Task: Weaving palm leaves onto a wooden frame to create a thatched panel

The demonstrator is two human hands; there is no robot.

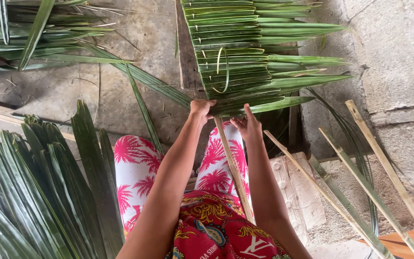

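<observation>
No pkgs, labels, signs or screens in view.

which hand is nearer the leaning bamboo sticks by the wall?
Right. The right hand works the near edge of the woven leaf panel, on the side of the bamboo sticks; the left hand grips the panel's edge farther from them.

Concrete floor (135, 33), grey, stained, littered with thin dry leaf strips. A heap of long green palm leaves (39, 192) lies on it at lower left; a second loose bundle of leaves (29, 33) at upper left. Bare split sticks (360, 192) lie slanted at right beside a pale block (303, 192).
</observation>
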